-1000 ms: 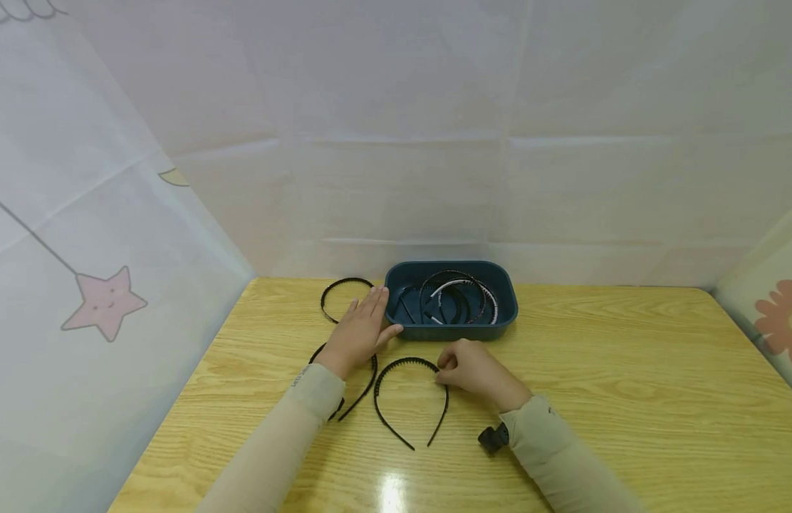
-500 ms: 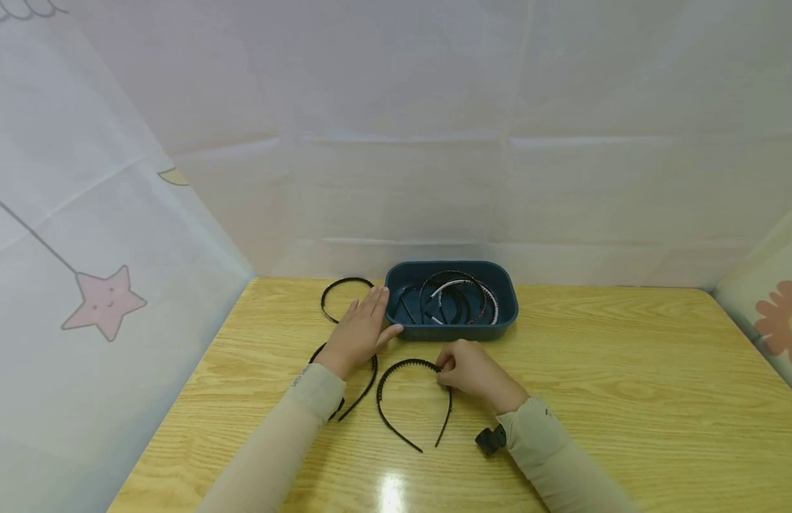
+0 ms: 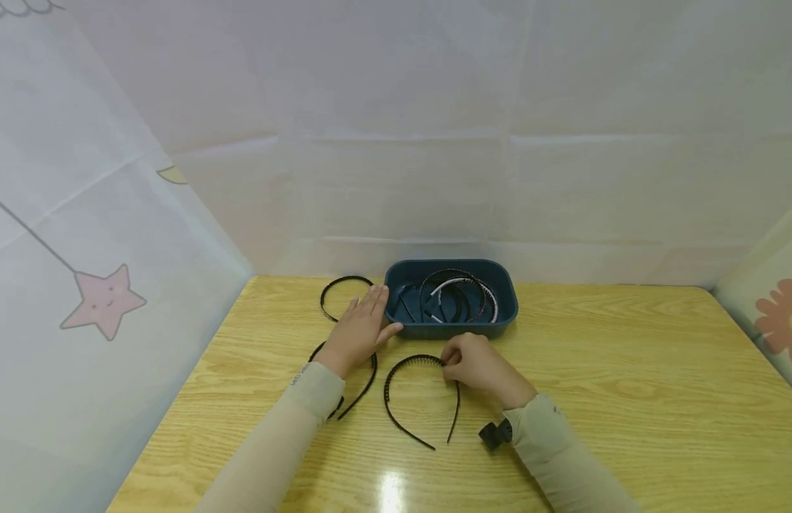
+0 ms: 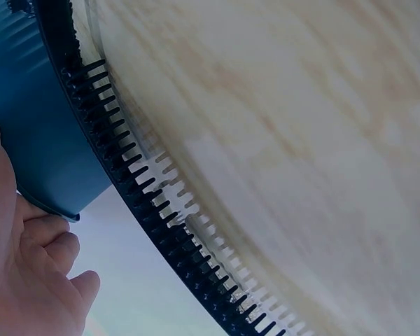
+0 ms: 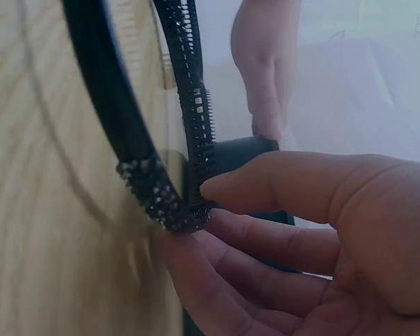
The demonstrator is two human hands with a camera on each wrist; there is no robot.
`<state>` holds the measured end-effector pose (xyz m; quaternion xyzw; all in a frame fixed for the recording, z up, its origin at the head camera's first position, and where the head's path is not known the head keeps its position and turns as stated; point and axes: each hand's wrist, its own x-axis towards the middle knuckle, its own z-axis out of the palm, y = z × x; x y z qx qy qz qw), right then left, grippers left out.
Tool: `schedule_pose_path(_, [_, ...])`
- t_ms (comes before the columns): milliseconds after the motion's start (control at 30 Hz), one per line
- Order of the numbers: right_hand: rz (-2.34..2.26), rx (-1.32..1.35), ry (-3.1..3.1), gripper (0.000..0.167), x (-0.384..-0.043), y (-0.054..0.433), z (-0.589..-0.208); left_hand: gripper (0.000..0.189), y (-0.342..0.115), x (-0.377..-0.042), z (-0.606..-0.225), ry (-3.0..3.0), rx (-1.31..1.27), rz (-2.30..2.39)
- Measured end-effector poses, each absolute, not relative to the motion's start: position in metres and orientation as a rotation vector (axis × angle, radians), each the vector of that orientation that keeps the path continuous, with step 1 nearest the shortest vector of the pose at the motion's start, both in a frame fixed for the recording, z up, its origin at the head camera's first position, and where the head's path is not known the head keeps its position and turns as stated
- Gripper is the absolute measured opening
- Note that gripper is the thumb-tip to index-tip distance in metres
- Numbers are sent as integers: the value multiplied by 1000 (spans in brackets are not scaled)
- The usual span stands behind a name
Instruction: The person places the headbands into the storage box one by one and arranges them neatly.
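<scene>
In the head view my right hand pinches the right side of a black toothed headband, whose two ends point toward me. The right wrist view has a glittery dark patch on the headband beside the thumb and fingers. My left hand rests, fingers extended, against the left side of a dark blue bin. Inside the bin lie several headbands, among them a white one. Beneath my left wrist is another black headband, partly hidden by it; its teeth fill the left wrist view.
Behind my left hand, a thin dark headband lies on the wooden table. A pale printed sheet hangs along the table's back edge. A black wrist device sticks out from my right sleeve.
The pinched headband has shifted a little to the right along with my right hand. My left hand stays where it was on the bin.
</scene>
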<state>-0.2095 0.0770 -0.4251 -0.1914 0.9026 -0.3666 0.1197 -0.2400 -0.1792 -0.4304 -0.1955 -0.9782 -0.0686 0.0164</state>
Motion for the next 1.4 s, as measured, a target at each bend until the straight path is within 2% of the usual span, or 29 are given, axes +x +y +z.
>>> schedule_pose_path(1033, [-1285, -562, 2725, 20, -217, 116, -392, 83, -180, -236, -428, -3070, -600, -237])
schedule_pose_path(1400, [-1452, -339, 2837, 26, -227, 126, -387, 82, -180, -236, -428, -3065, -602, -237])
